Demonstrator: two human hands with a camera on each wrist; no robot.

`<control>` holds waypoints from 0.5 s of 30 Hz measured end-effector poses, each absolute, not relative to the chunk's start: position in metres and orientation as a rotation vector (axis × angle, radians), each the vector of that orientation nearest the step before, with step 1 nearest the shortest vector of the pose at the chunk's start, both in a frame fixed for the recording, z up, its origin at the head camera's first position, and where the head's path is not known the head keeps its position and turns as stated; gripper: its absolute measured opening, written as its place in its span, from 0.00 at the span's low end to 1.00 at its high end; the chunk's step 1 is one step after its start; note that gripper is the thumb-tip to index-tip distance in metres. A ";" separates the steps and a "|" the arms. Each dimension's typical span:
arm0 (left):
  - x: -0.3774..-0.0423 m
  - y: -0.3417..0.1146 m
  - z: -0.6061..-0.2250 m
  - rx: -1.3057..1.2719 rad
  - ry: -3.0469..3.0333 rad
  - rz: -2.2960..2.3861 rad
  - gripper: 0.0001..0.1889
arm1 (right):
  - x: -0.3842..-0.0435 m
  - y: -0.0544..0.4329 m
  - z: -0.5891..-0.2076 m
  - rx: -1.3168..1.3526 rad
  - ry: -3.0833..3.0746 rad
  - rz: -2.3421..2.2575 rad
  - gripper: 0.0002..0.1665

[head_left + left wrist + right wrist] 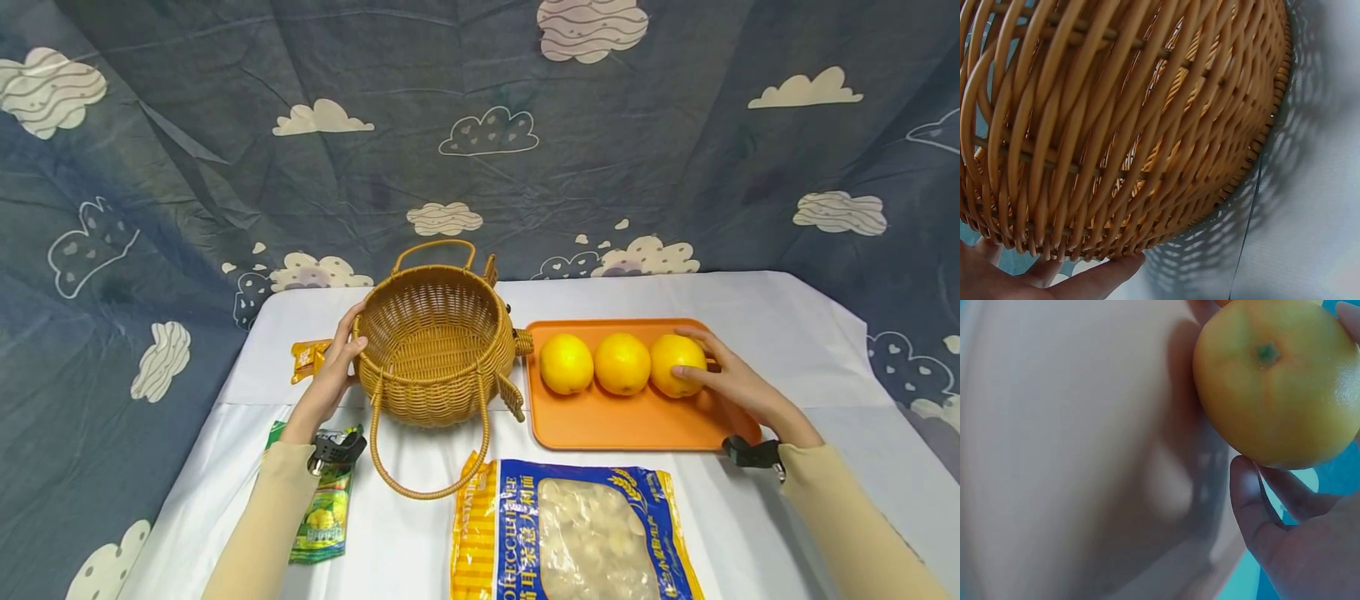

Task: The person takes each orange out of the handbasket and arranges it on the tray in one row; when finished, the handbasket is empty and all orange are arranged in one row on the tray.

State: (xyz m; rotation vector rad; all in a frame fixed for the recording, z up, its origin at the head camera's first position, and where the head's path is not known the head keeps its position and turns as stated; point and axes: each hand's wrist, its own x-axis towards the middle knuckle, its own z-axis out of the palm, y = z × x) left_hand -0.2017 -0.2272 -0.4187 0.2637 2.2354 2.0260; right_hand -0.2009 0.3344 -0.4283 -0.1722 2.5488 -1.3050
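A brown wicker basket [431, 400] stands on the white table, its opening tilted toward the head camera. My left hand [330, 375] grips its left rim, thumb inside and fingers outside. In the left wrist view, fingertips touch the woven wall [1147, 137]. My right hand [731, 379] holds the rightmost orange [675, 365] between thumb and fingers. The right wrist view shows this orange [1279, 381] up close, with its green stem spot. Two more oranges, one in the middle [622, 364] and one at the left [566, 364], sit in the same row on an orange tray [630, 425].
A blue and yellow pasta bag [577, 533] lies in front of the tray. Under my left forearm is a green snack packet [322, 517]. A small orange-brown packet [307, 360] lies left of the basket, whose front handle [427, 496] hangs down toward the pasta bag.
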 end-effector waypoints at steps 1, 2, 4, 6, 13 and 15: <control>-0.202 -0.227 -0.419 0.264 2.235 2.027 0.33 | -0.201 0.334 -0.428 -0.174 2.548 -1.303 0.45; -0.202 -0.227 -0.419 0.265 2.235 2.029 0.33 | -0.201 0.335 -0.428 -0.175 2.548 -1.300 0.45; -0.202 -0.228 -0.419 0.263 2.235 2.029 0.33 | -0.201 0.335 -0.428 -0.174 2.546 -1.293 0.46; -0.202 -0.227 -0.419 0.260 2.235 2.029 0.33 | -0.201 0.335 -0.429 -0.173 2.543 -1.291 0.46; -0.202 -0.227 -0.419 0.257 2.231 2.028 0.33 | -0.202 0.337 -0.428 -0.164 2.559 -1.272 0.44; -0.202 -0.227 -0.420 0.262 2.228 2.028 0.33 | -0.201 0.338 -0.428 -0.157 2.560 -1.291 0.44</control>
